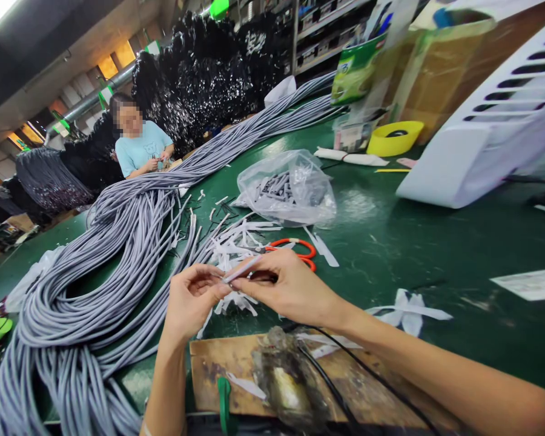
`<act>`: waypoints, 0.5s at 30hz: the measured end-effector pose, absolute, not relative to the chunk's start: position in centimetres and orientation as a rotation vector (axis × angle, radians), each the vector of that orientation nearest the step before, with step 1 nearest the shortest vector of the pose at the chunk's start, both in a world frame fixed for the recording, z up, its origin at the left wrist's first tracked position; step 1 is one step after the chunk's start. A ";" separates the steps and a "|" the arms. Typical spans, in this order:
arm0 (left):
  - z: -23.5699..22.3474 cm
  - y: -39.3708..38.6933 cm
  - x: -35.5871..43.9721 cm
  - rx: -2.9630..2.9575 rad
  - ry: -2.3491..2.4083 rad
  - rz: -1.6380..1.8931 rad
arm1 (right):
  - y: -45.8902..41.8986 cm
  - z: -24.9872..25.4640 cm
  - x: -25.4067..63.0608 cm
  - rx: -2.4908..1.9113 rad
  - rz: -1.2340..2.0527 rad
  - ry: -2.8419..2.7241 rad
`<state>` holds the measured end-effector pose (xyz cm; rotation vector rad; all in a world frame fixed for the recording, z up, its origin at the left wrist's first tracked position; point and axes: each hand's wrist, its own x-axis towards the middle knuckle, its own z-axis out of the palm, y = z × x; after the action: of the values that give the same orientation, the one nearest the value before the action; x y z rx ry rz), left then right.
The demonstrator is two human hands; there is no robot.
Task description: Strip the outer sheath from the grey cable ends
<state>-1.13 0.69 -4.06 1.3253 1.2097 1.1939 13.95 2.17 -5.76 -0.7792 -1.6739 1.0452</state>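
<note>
Green tabletop (390, 233) beneath left hand (184, 303) and right hand (295, 290), pinched together on thin white strip (244, 269); grey cables (122, 206) left of hands, wooden board (209, 369) below, shelving (329, 23) far beyond.

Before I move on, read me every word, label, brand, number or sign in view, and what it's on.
No text reads clearly.
Green packet: printing too blurred to read.
White paper at the right edge: any print too faint to read.
Light-blue shirt: small drawing, no readable words.

"Room past the scissors (312, 249)?"
"To their right, over the green tabletop (390, 251)."
"Obstacles?"
"Plastic bag (318, 204) beyond them, grey cables (131, 209) left, right hand (287, 280) just on the near side."
</note>
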 end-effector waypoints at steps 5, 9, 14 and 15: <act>-4.5 0.8 -1.3 1.329 1.214 1.113 | 1.9 -5.8 13.9 -0.834 0.991 -1.654; -4.9 0.7 -1.5 1.322 1.112 1.054 | 1.7 -5.6 13.7 -0.779 1.161 -1.576; -5.0 0.6 -1.8 1.346 1.011 1.036 | 1.8 -5.1 13.9 -0.741 1.243 -1.567; -5.0 0.6 -1.8 1.351 1.000 1.037 | 1.8 -5.0 13.9 -0.738 1.241 -1.582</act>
<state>-1.78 0.63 -4.96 1.3506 1.0003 1.0373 13.93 1.82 -5.03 -0.7385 -1.5815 1.2408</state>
